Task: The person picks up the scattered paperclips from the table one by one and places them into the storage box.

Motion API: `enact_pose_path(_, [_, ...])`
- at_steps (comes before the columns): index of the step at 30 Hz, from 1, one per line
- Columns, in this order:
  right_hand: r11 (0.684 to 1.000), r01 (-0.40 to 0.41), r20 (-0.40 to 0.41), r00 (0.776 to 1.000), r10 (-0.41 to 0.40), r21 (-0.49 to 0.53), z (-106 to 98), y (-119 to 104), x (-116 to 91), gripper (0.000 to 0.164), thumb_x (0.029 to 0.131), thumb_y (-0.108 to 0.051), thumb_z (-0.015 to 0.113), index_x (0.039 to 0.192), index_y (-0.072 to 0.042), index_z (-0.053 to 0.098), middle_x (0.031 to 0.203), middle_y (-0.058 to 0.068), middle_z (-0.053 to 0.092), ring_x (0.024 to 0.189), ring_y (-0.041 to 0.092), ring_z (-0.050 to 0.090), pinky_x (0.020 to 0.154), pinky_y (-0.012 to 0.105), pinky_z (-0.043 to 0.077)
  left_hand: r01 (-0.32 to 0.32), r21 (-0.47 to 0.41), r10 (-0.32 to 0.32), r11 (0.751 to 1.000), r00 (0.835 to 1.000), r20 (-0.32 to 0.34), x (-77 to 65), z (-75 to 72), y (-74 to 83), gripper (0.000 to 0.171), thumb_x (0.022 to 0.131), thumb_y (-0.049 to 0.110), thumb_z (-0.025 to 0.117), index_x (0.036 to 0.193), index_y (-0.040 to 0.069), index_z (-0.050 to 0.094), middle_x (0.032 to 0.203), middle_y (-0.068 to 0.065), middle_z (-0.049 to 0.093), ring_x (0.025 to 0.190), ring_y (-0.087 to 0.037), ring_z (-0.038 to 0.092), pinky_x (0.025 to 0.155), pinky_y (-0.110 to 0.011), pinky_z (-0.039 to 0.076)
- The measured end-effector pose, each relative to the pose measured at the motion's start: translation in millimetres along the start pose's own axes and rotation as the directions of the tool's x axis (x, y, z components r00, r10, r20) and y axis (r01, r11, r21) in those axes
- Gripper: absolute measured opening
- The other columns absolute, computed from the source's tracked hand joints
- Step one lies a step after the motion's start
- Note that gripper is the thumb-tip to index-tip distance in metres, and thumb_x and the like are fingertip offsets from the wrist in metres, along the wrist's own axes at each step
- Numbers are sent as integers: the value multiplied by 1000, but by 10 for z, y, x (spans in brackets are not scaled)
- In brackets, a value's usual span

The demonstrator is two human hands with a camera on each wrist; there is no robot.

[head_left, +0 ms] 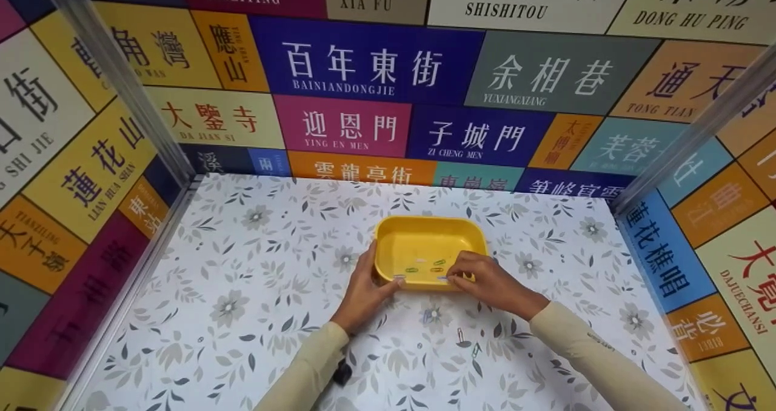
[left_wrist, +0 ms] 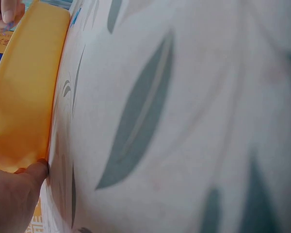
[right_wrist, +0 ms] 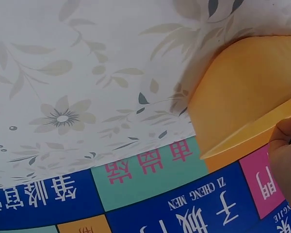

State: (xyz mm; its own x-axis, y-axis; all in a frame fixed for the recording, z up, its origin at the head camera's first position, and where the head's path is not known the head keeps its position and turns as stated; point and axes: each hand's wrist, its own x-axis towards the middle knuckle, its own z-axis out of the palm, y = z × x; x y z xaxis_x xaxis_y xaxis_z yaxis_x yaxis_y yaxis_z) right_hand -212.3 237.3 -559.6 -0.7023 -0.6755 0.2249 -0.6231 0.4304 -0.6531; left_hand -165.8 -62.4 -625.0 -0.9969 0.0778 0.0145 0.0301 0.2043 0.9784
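Note:
A yellow plastic tray (head_left: 431, 226) stands on the patterned tabletop, with several coloured paper clips inside, among them a green clip (head_left: 411, 270) and an orange clip (head_left: 437, 270). My left hand (head_left: 365, 290) grips its near left corner, fingers along the side and thumb at the front; the left wrist view shows that thumb (left_wrist: 35, 174) against the wall. Over the near right rim, my right hand (head_left: 485, 277) pinches a small bluish-purple paper clip (left_wrist: 8, 26) between thumb and finger. The right wrist view has only part of this hand (right_wrist: 287, 158), its fingertips cut off.
In front of the tray lie a red paper clip (head_left: 460, 335), a green paper clip (head_left: 476, 350) and a blue paper clip (head_left: 431, 314). Panels with coloured lettering (head_left: 364, 59) surround the floral tabletop (head_left: 273, 265) at the back and both sides. Clear corner posts (head_left: 127, 83) join them.

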Motion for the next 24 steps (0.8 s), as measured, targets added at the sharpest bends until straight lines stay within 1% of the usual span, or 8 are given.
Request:
enact_pose_path(3, [999, -42, 16, 999, 42, -10, -10, 38, 40, 8, 104, -11, 77, 106, -8, 84, 98, -4, 71, 88, 14, 62, 80, 32, 55, -2, 3, 2, 1000, 1000, 1, -2, 1, -9, 111, 97, 29, 86, 179, 17, 13, 179, -14, 26, 165, -28, 29, 135, -45, 24])
enact_pose_path(7, [995, -94, 41, 995, 95, -18, -29, 76, 99, 11, 106, -12, 75, 108, -5, 84, 97, -4, 70, 88, 14, 60, 80, 30, 53, -1, 7, 0, 1000, 1000, 2, 1, -2, -17, 110, 97, 27, 86, 179, 18, 13, 180, -13, 26, 165, -27, 28, 135, -45, 23])
enact_pose_path(12, [992, -128, 52, 990, 128, -15, -50, 141, 181, 12, 105, -11, 75, 108, -4, 84, 95, -5, 69, 87, 13, 59, 79, 28, 52, 7, 19, -8, 1000, 1000, 2, 16, -3, -2, 110, 97, 28, 86, 179, 18, 13, 179, -12, 27, 165, -26, 29, 136, -45, 23])
enact_pose_path(16, [986, -164, 58, 985, 165, -10, -52, 193, 229, 12, 106, -13, 75, 109, -4, 84, 95, -3, 68, 86, 14, 59, 78, 27, 51, 2, 29, -3, 1000, 1000, 3, 25, -3, 1, 110, 97, 28, 85, 179, 18, 13, 179, -13, 27, 165, -26, 30, 135, -45, 23])
enact_pose_path(19, [983, -183, 65, 981, 185, -36, -37, 225, 273, 12, 106, -13, 75, 109, -6, 84, 96, -3, 69, 86, 14, 59, 79, 28, 52, 0, 30, 0, 1000, 1000, 3, 24, -8, -4, 110, 97, 28, 85, 179, 18, 13, 180, -12, 27, 165, -26, 30, 135, -44, 24])
enact_pose_path(24, [976, -204, 72, 975, 210, -77, 4, 263, 356, 10, 105, -13, 76, 107, -8, 85, 96, -3, 70, 87, 13, 60, 82, 30, 55, 15, 36, -15, 999, 1000, 0, 18, -13, -12, 111, 96, 28, 86, 179, 18, 13, 180, -11, 27, 165, -23, 30, 135, -41, 25])
